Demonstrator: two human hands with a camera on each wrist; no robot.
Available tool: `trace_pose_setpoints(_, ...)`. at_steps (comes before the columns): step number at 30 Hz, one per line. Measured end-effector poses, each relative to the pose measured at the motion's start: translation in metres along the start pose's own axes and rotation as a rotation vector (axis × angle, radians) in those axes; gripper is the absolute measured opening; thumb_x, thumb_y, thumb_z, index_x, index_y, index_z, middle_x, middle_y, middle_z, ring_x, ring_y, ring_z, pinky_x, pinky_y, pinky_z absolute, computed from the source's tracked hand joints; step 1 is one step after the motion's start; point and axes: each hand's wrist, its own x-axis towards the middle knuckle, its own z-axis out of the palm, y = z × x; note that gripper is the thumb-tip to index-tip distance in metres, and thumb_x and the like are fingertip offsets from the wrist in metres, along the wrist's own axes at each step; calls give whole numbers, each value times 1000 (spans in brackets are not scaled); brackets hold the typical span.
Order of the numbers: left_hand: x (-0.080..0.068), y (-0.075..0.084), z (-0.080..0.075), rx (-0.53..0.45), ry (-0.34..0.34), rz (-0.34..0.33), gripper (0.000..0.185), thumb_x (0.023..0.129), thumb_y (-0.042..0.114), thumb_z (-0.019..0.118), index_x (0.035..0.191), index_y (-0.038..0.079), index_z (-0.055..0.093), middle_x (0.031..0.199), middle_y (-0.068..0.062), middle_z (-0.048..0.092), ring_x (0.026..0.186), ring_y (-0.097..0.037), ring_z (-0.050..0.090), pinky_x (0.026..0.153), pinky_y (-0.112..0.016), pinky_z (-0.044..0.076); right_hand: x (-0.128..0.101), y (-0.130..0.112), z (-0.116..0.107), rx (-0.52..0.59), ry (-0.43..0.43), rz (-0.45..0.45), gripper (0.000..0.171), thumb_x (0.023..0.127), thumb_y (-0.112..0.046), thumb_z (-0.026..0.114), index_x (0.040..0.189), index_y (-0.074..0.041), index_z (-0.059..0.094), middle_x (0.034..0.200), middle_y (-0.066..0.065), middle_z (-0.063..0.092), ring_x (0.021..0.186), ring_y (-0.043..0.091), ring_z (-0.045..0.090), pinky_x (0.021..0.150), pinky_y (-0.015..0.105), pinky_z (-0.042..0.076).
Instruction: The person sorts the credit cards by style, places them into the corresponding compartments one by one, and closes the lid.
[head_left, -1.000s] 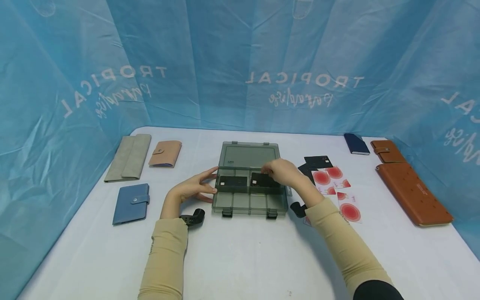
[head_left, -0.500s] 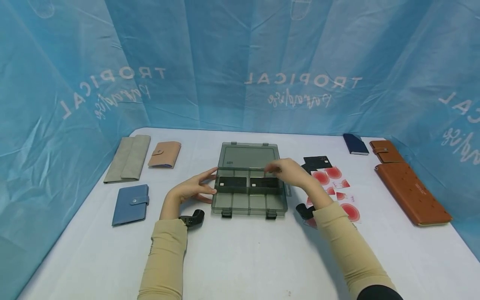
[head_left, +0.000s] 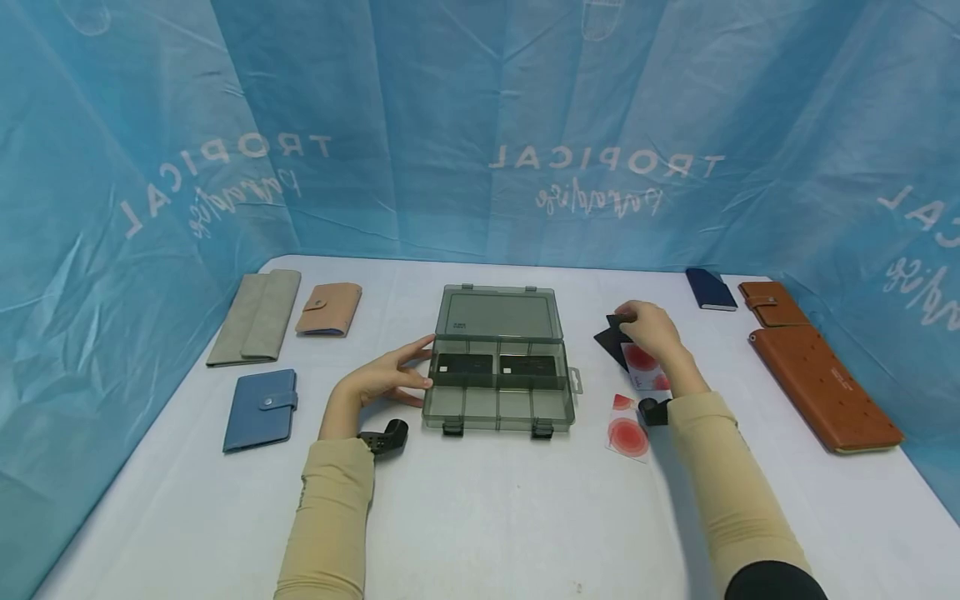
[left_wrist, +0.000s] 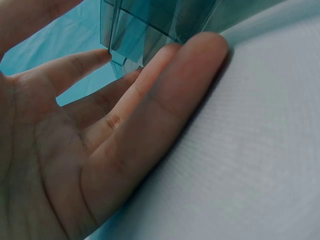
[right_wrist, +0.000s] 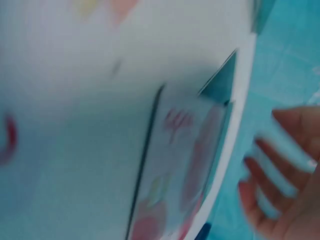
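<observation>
A translucent grey-green compartment box (head_left: 519, 423) lies with its lid (head_left: 498, 314) folded back. Inside its middle row, one black card (head_left: 465, 367) sits at left and another black card (head_left: 531, 367) at right. My left hand (head_left: 382, 377) steadies the box's left side with fingers spread; in the left wrist view its fingertips (left_wrist: 207, 47) meet the plastic wall. To the right of the box, my right hand (head_left: 652, 329) is over the loose black cards (head_left: 611, 340), its fingertips at them. In the right wrist view its fingers are apart and blurred, near a red-printed card (right_wrist: 175, 165).
Watermelon-print cards (head_left: 627, 437) lie right of the box. On the left are a grey folder (head_left: 255, 317), a tan card holder (head_left: 330, 308) and a blue one (head_left: 261, 408). At right lie a navy booklet (head_left: 711, 288), a small brown wallet (head_left: 774, 302) and a long brown wallet (head_left: 828, 387).
My right hand has let go of the black card in the box's right middle compartment and moved right to the loose cards. The left hand keeps its place.
</observation>
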Motion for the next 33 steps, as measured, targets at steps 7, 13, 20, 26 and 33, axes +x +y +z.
trace_pose_setpoints(7, -1, -2, -1, -11, -6, 4, 89, 83, 6, 66, 150, 22, 10, 153, -18, 6, 99, -24, 58, 81, -47, 53, 2, 7, -5, -208, -101, 387, 78, 87, -48, 53, 131, 13, 37, 130, 37, 26, 120, 52, 26, 97, 64, 29)
trace_pose_setpoints(13, 0, -2, 0, -12, -8, 2, 89, 83, 6, 66, 150, 22, 10, 153, -18, 6, 98, -23, 58, 82, -47, 53, 2, 7, -3, -202, -140, 449, 83, 78, -51, 62, 129, 11, 41, 126, 34, 25, 119, 49, 25, 94, 62, 32)
trace_pose_setpoints(20, 0, -1, 0, -10, 1, 2, 87, 84, 3, 63, 150, 22, 11, 152, -18, 7, 101, -25, 57, 81, -48, 53, 4, 6, -5, -27, -91, 441, 91, 74, -38, 70, 133, 13, 23, 127, 34, 27, 118, 49, 26, 95, 63, 31)
trace_pose_setpoints(26, -1, -2, 0, -8, 4, 1, 87, 84, 4, 63, 150, 22, 11, 152, -18, 7, 103, -28, 56, 81, -47, 53, 5, 2, -9, 334, -6, 392, 64, 82, -12, 60, 132, 5, 25, 127, 29, 38, 114, 40, 37, 95, 50, 39)
trace_pose_setpoints(33, 0, 0, 0, -4, 7, -2, 87, 84, 4, 63, 150, 22, 11, 152, -18, 7, 114, -36, 50, 81, -47, 53, 11, -2, -10, 647, -61, 308, 56, 91, -8, 50, 139, 4, 23, 128, 24, 43, 111, 32, 46, 98, 40, 41)
